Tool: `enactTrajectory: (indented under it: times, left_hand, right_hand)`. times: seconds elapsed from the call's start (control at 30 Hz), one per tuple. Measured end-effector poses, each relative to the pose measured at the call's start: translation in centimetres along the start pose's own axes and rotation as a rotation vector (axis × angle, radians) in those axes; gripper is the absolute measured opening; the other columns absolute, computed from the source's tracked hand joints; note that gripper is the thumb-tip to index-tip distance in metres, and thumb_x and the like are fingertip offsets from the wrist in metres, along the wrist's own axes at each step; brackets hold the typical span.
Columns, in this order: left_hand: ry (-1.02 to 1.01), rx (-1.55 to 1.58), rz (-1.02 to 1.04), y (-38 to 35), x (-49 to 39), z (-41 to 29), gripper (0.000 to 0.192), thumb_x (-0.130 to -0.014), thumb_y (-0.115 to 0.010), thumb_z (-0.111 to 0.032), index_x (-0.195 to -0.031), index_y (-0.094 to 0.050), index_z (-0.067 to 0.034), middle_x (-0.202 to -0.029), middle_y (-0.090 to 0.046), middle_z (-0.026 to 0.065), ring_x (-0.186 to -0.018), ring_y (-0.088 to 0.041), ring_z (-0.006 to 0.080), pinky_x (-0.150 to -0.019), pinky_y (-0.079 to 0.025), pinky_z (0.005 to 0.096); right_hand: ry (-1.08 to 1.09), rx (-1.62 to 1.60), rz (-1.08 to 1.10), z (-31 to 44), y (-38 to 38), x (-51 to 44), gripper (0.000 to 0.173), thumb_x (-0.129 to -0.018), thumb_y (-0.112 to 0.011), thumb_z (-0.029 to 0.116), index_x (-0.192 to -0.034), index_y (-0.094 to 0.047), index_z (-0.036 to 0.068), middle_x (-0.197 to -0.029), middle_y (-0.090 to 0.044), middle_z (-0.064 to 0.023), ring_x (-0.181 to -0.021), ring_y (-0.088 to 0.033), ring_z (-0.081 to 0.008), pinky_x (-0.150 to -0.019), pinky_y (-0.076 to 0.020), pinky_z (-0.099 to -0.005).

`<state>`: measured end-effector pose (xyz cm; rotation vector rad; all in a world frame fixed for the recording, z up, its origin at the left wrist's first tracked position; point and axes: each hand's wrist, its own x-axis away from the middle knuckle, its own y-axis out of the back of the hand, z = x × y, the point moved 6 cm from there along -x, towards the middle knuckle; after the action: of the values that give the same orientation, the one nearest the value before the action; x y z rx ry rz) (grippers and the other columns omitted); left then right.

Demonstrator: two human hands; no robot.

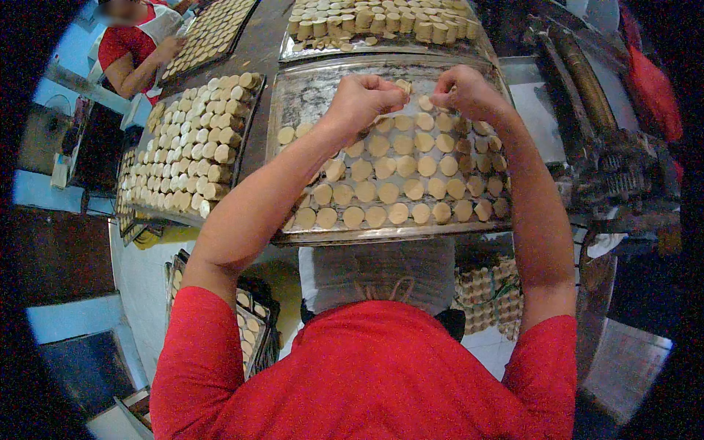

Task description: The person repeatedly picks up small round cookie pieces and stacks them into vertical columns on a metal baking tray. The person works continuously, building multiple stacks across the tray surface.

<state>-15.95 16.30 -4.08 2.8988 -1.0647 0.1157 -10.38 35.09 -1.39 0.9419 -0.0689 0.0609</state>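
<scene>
A metal baking tray (313, 237) lies before me, with rows of flat round dough pieces (388, 192) across its near part. My left hand (371, 102) is over the tray's far part, its fingers pinched on a small stack of dough rounds (403, 86). To its right, my right hand (467, 93) reaches down with bent fingertips at a single dough round (425, 103); whether it grips that piece or only touches it, I cannot tell. Both forearms cross above the tray and hide some pieces at its left and right sides.
Stacked dough rounds fill a tray (242, 148) at left and another tray (385, 53) beyond mine. A co-worker in red (129, 55) stands at far left by a further filled tray (206, 38). Machinery with a ridged roller (586, 82) is at right. Below are stacked trays (258, 313) and egg-carton-like trays (489, 297).
</scene>
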Motion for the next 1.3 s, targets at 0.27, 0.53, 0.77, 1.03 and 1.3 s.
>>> enactTrajectory:
  times: [0.27,0.53,0.77,1.03,1.3]
  left_hand:
    - [0.083,-0.016,0.000,1.4,1.4,-0.3,0.019,-0.088,-0.073,-0.015,-0.095,-0.073,0.002,-0.092,-0.073,0.0094,-0.080,-0.067,0.0154,-0.075,-0.054,0.0279]
    - [0.031,0.035,-0.039,3.1,2.0,-0.2,0.027,-0.087,-0.078,-0.023,-0.096,-0.074,0.002,-0.089,-0.072,0.0065,-0.081,-0.065,0.0147,-0.078,-0.052,0.0281]
    - [-0.188,-0.275,-0.064,3.8,1.9,-0.9,0.019,-0.083,-0.078,-0.016,-0.095,-0.077,-0.002,-0.093,-0.073,0.0105,-0.082,-0.068,0.0185,-0.075,-0.054,0.0328]
    - [-0.712,-0.914,-0.066,2.1,3.3,-2.5,0.017,-0.082,-0.072,-0.018,-0.095,-0.076,-0.008,-0.114,-0.064,0.0196,-0.107,-0.061,0.0388,-0.094,-0.051,0.0466]
    - [-0.613,-0.999,-0.014,0.9,2.4,-2.0,0.017,-0.084,-0.066,-0.016,-0.093,-0.078,-0.008,-0.106,-0.066,0.0164,-0.101,-0.061,0.0362,-0.092,-0.049,0.0452]
  right_hand:
    - [0.058,-0.319,0.067,3.2,-1.3,-0.1,0.027,-0.088,-0.075,0.031,-0.089,-0.073,0.004,-0.080,-0.062,0.0012,-0.074,-0.056,-0.0118,-0.065,-0.0456,-0.0294]
    - [0.023,0.143,0.054,2.4,-1.5,-2.1,0.027,-0.087,-0.075,0.030,-0.085,-0.071,0.003,-0.068,-0.060,0.0019,-0.064,-0.054,-0.0134,-0.060,-0.0465,-0.0314]
    - [0.078,-0.334,0.055,5.8,-2.1,-1.8,0.031,-0.083,-0.079,0.030,-0.075,-0.070,0.002,-0.066,-0.061,-0.0035,-0.061,-0.053,-0.0132,-0.057,-0.0450,-0.0330]
    - [0.146,0.316,-0.037,3.9,-2.2,-3.1,0.026,-0.081,-0.078,0.023,-0.077,-0.070,-0.002,-0.068,-0.065,-0.0120,-0.062,-0.060,-0.0196,-0.061,-0.0490,-0.0374]
    - [0.061,0.282,-0.028,4.3,-2.2,-1.8,0.023,-0.082,-0.077,0.019,-0.084,-0.072,-0.003,-0.074,-0.069,-0.0151,-0.066,-0.065,-0.0260,-0.065,-0.0514,-0.0393]
